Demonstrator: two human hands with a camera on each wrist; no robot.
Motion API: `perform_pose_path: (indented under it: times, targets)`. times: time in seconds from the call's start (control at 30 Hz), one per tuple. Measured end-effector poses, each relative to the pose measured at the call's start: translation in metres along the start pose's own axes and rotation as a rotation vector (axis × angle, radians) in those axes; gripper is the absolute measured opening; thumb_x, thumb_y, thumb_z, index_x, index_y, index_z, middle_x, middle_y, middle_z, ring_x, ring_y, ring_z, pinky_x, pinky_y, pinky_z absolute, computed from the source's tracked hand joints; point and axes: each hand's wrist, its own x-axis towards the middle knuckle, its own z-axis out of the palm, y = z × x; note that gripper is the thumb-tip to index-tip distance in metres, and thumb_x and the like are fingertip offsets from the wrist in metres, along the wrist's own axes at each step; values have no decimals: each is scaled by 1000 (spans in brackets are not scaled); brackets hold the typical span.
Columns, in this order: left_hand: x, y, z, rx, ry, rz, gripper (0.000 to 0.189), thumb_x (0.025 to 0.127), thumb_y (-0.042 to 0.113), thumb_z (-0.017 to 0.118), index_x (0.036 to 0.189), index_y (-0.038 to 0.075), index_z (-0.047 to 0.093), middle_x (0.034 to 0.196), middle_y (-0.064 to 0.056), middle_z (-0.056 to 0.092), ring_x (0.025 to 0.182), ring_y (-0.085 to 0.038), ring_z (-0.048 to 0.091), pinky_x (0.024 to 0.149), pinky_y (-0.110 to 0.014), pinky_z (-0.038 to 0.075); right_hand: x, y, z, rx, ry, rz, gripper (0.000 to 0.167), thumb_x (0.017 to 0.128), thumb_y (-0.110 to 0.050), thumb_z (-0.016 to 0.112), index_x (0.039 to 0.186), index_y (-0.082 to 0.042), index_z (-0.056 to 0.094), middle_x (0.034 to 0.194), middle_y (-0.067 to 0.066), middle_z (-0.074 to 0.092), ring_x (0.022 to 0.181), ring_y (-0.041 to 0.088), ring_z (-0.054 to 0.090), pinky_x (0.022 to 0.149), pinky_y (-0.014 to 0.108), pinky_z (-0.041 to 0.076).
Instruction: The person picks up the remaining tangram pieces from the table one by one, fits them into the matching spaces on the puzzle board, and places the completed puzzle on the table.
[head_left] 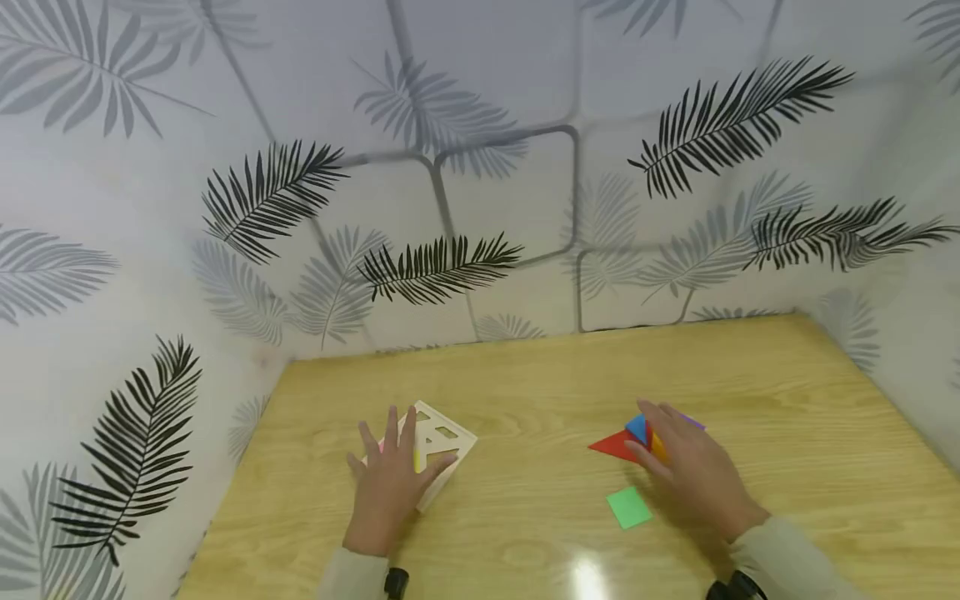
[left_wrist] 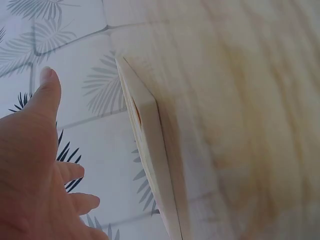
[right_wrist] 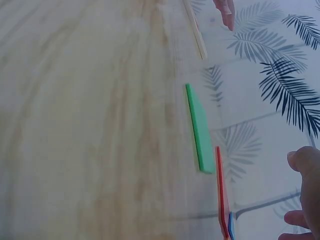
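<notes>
My left hand (head_left: 386, 492) is spread with straight fingers over a pale wooden puzzle board (head_left: 462, 442) with cut-out slots. Bits of pink and yellow show in the board beside the fingers. In the left wrist view the thumb and fingers stand apart from the board's edge (left_wrist: 162, 150). On the right, my right hand (head_left: 697, 471) hovers above a cluster of flat pieces, its fingers loosely bent. A red triangle (head_left: 613, 446), a blue piece (head_left: 637, 427), an orange piece (head_left: 659, 448) and a purple piece (head_left: 694, 422) stick out from under it, partly hidden.
A green square piece (head_left: 629, 507) lies on the wood-grain table (head_left: 525, 517), nearer me than the red triangle. Behind the table and along its sides hangs pale cloth (head_left: 517, 200) printed with dark and grey leaves.
</notes>
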Motion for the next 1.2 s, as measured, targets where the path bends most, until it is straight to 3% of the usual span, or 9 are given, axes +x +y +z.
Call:
perform_pose_path:
  times: [0.23,0.37,0.57,0.73,0.87,1.07,1.2]
  targets:
    - [-1,-6,0,-37,-41,-20,99,75,80,40,149,18,22,153,-14,15,128,-59,10,81,-79,20,6,-11,12,8,2,-28,60,90,-40,59,135,-2,47,134,16,49,123,35,44,96,52,37]
    - [-4,-11,2,-48,-55,-23,101,74,80,40,150,16,20,152,-17,14,130,-57,10,82,-76,26,7,-19,20,3,40,-84,50,89,-35,62,127,-2,56,130,14,53,118,32,50,93,48,41]
    - [-4,-18,5,-54,0,35,100,78,73,48,147,4,25,149,-24,20,129,-56,16,85,-70,33,12,-28,29,3,58,-142,36,88,-26,65,117,-4,64,121,11,60,110,28,56,86,44,47]
    - [-6,-22,4,-43,35,86,96,80,62,56,139,-9,32,140,-29,34,124,-54,30,89,-60,39,17,-34,37,-3,62,-190,29,86,-22,68,110,-6,67,112,8,64,103,25,59,81,38,50]
    - [-7,-23,2,-36,38,95,92,80,59,58,134,-12,38,133,-31,42,118,-55,38,90,-56,40,20,-39,42,12,73,-224,26,84,-17,69,108,-7,67,109,6,64,101,23,59,80,36,51]
    - [-9,-23,-1,-50,13,68,85,82,55,59,131,-13,43,133,-31,42,116,-51,43,92,-53,40,23,-48,48,2,72,-292,26,82,-15,71,107,-7,68,107,5,64,99,22,59,79,36,51]
    - [-8,-23,-1,-32,59,75,79,82,52,62,126,-12,48,130,-30,46,115,-46,47,91,-49,43,24,-53,51,-15,47,-306,28,82,-17,71,108,-8,68,107,5,64,100,21,59,81,35,51]
